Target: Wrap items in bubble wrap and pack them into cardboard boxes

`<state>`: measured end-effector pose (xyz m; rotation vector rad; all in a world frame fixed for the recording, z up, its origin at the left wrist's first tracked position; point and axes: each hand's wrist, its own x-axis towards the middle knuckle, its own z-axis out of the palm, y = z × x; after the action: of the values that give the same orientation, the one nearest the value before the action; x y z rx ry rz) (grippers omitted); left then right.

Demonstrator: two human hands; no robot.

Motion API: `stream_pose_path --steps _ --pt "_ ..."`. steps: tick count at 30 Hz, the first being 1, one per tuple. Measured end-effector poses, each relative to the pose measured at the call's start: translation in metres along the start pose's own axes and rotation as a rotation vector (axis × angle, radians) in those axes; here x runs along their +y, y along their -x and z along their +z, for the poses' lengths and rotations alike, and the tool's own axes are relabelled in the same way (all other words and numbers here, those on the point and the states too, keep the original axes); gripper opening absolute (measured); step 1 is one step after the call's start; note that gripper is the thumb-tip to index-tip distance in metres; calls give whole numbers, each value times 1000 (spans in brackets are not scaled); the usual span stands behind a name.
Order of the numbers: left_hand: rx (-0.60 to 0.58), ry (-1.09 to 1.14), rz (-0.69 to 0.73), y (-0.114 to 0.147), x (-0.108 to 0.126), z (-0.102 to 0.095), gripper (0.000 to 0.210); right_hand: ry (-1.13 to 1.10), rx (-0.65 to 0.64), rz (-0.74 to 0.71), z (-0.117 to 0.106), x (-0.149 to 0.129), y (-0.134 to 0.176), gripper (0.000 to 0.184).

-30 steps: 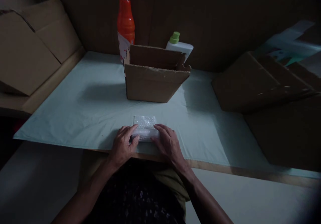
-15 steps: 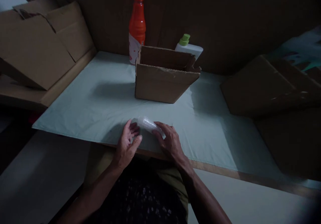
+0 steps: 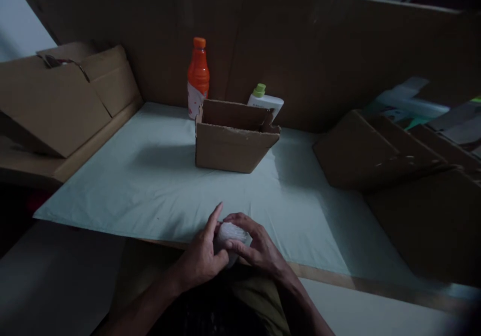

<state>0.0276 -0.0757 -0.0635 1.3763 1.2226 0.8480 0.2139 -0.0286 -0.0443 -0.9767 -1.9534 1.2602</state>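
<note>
Close to the front edge of the table, a translucent, whitish, rounded object (image 3: 232,231) is between my two hands. It has a faintly wrinkled, shiny surface like clear plastic; its exact kind cannot be made out. My right hand (image 3: 259,248) grips it from the right, thumb across its near side and fingers over the far side. On its left, my left hand (image 3: 205,253) is curled against it, with the index finger pointing up and away and the thumb low at the near side. Part of the object hides behind the fingers.
An open cardboard box (image 3: 229,148) stands mid-table on pale green cloth (image 3: 158,185). Behind it are an orange-red bottle (image 3: 199,75) and a white bottle with a green cap (image 3: 266,100). Cardboard boxes flank both sides, left (image 3: 56,105) and right (image 3: 361,150); a cardboard wall (image 3: 300,50) rises behind.
The object has come nearer to my body and turned more end-up. My left hand, open and apart from it before, has closed in against it. The view has tilted upward.
</note>
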Motion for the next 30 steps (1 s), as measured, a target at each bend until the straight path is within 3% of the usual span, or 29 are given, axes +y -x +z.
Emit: stream_pose_path --steps 4,7,10,12,14,17,20,23,27,30 --pt "-1 -182 169 -13 4 -14 86 137 136 -5 -12 3 3 35" --pt "256 -444 453 -43 22 -45 70 202 154 97 -24 3 8 33" --pt "561 -625 686 -94 51 -82 65 215 149 165 -32 3 12 33" --pt "671 -655 737 -128 67 -101 66 231 169 165 -34 2 13 32" --pt "698 -635 758 -152 72 -109 48 252 190 149 -38 1 12 30" --pt "693 -544 802 -162 59 -105 18 268 200 112 -53 -6 11 23" --pt "767 -440 839 -155 36 -91 15 243 246 73 -81 -21 9 20" --pt "792 -376 871 -152 23 -84 16 218 428 3 -112 -46 -2 24" --pt "757 -354 863 -153 19 -85 13 417 716 -22 -143 -82 -48 32" --pt "734 -356 872 -150 19 -86 14 657 669 -84 -154 -96 -99 37"
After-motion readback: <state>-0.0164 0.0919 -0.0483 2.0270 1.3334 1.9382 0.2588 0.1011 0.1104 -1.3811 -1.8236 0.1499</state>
